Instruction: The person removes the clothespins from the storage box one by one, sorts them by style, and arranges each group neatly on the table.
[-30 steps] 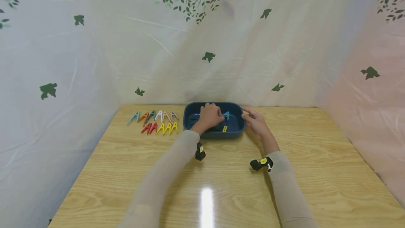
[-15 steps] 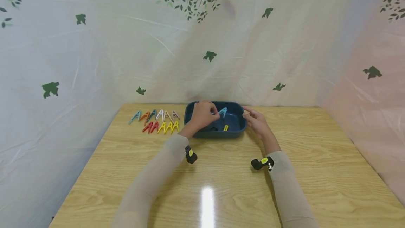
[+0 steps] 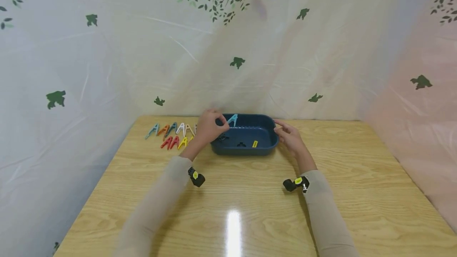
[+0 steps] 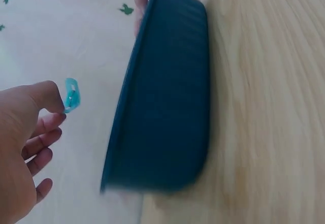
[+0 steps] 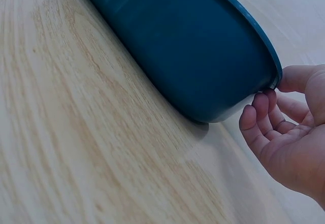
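Note:
Above the left end of the dark blue basin [image 3: 246, 152], my left hand [image 3: 210, 127] pinches a light blue clothespin [image 3: 233, 119] between thumb and index finger. In the left wrist view the clothespin [image 4: 72, 95] sticks out past the fingertips, clear of the basin's rim. My right hand [image 3: 290, 140] grips the right end of the basin's rim, its thumb and curled fingers on the edge in the right wrist view. Inside the basin lie a small yellow piece [image 3: 255, 144] and dark shapes on its floor, too small to make out.
Left of the basin, clothespins lie in two rows on the wooden table [image 3: 242, 193]: a back row with a white clothespin [image 3: 181, 129], a front row with red [image 3: 166, 142] and yellow ones. My left hand hides some. A patterned curtain [image 3: 200, 70] hangs behind.
My left hand has risen out of the basin and moved left with the light blue clothespin, now covering the right end of the clothespin rows. The right hand stays on the rim.

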Motion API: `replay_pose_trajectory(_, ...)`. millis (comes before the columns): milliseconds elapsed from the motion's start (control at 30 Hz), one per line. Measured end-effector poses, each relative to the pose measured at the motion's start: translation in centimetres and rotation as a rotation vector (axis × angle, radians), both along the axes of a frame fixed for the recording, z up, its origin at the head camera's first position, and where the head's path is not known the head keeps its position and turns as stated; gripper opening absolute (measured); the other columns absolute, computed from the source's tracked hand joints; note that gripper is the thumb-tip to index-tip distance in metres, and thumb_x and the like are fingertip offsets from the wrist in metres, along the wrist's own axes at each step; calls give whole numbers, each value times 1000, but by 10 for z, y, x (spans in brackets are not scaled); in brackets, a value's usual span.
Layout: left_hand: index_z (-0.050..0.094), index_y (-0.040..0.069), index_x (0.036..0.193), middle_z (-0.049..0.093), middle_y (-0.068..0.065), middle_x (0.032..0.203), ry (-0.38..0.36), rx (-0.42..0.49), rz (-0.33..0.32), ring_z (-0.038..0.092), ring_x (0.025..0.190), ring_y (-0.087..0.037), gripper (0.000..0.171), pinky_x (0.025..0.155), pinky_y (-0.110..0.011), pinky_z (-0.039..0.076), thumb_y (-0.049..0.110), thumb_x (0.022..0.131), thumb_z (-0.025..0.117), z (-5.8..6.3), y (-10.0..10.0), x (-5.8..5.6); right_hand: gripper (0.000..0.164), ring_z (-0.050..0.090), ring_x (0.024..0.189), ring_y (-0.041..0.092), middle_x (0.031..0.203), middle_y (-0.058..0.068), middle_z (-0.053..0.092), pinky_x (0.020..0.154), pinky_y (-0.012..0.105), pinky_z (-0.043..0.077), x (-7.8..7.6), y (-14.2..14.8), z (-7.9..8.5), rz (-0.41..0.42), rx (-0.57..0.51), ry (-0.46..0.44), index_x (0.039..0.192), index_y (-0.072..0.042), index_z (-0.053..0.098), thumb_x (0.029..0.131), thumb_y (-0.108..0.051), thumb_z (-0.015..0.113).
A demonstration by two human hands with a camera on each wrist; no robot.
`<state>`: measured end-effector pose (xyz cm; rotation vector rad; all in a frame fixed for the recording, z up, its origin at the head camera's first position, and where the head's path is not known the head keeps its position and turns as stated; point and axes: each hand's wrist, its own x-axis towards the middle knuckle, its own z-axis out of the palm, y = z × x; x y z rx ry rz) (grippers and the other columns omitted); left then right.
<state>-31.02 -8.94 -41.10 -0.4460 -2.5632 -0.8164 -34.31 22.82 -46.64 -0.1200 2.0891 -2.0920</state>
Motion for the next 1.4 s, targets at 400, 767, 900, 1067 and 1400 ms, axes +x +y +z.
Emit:
replay_pose_trajectory(400, 71, 6, 77, 70, -14, 102, 97, 103, 65, 58, 102, -36, 10, 93, -52, 48, 12, 82, 77, -14, -60, 16, 49, 60, 86, 2, 97, -6, 60, 76, 14, 52, -3, 1, -7, -4, 38, 43, 152, -4, 46, 105, -15, 55)
replay_pose_trajectory(767, 69, -1, 77, 70, -22, 100, 112, 76, 164, 58, 100, -40, 11, 92, -56, 45, 8, 82, 73, -23, -125, 32, 52, 54, 72, 1, 90, -7, 60, 68, 15, 49, -2, 0, -7, 1, -19, 46, 152, 0, 43, 103, -13, 58)
replay_pose_trajectory(900, 69, -3, 76, 70, -23, 95, 136, 44, 191, 61, 96, -42, 11, 90, -57, 45, 6, 82, 73, -28, -149, 36, 52, 55, 76, 1, 90, -7, 60, 69, 14, 49, -2, 1, -5, -2, -20, 33, 152, -1, 43, 104, -12, 56)
replay_pose_trajectory(1067, 69, -5, 79, 69, -25, 97, 113, 6, 235, 60, 97, -44, 15, 88, -58, 46, 8, 81, 75, -32, -175, 44, 53, 58, 79, 3, 91, -5, 59, 72, 17, 52, 1, 1, 2, 15, -37, 7, 153, 1, 40, 104, -9, 55)
replay_pose_trajectory(1400, 69, -4, 78, 67, -29, 104, 23, 12, 279, 54, 111, -51, 12, 104, -68, 37, 7, 84, 70, -43, -213, 57, 52, 55, 73, 3, 88, -5, 60, 68, 17, 50, 6, 0, 9, 25, -44, 4, 153, 1, 42, 103, -8, 56)
